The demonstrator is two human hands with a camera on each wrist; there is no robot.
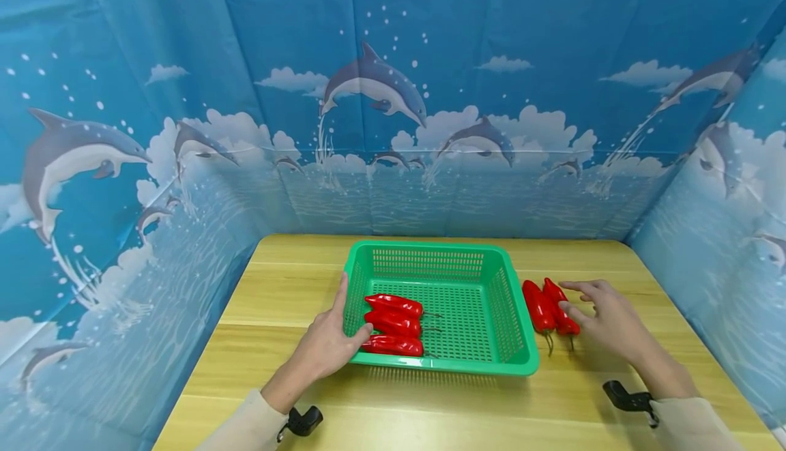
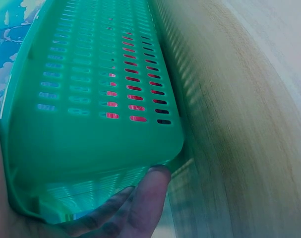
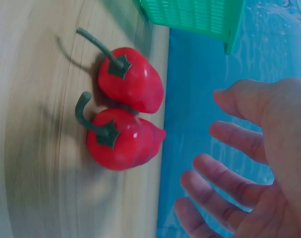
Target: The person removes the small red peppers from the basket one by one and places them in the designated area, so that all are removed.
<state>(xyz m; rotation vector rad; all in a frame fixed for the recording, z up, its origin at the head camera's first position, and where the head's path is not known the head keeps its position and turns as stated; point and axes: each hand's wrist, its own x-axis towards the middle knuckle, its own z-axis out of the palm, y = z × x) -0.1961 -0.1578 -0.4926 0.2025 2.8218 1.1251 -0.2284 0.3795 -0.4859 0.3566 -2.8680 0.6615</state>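
Head view: green plastic basket (image 1: 430, 364) is sitting on the wood-grain table (image 1: 258, 335). Three red peppers (image 1: 393, 323) are lying in a stack-like row inside the basket's left half, stems pointing toward its right side. Left hand (image 1: 328, 343) is gripping the basket's front-left corner, index finger stretching along the left rim, thumb reaching over the inside. Two more red peppers, a left one (image 1: 539, 306) and a right one (image 1: 566, 324), are lying side by side just beyond the basket's right wall. Right hand (image 1: 604, 314) is hovering around the right one, thumb and index finger spreading apart (contact: cannot tell here). Dolphin-print curtain (image 1: 540, 1) is hanging behind the basket.

Left wrist view: fingers (image 2: 148, 203) are lying close together and curling against the basket's outer wall; red is showing through the basket's slots.

Right wrist view: fingers (image 3: 229, 178) are fanning apart, loosely bending and pinching nothing, a gap separating them from the two loose peppers. Both are resting beside the basket, green stems (image 3: 93, 40) facing the camera.
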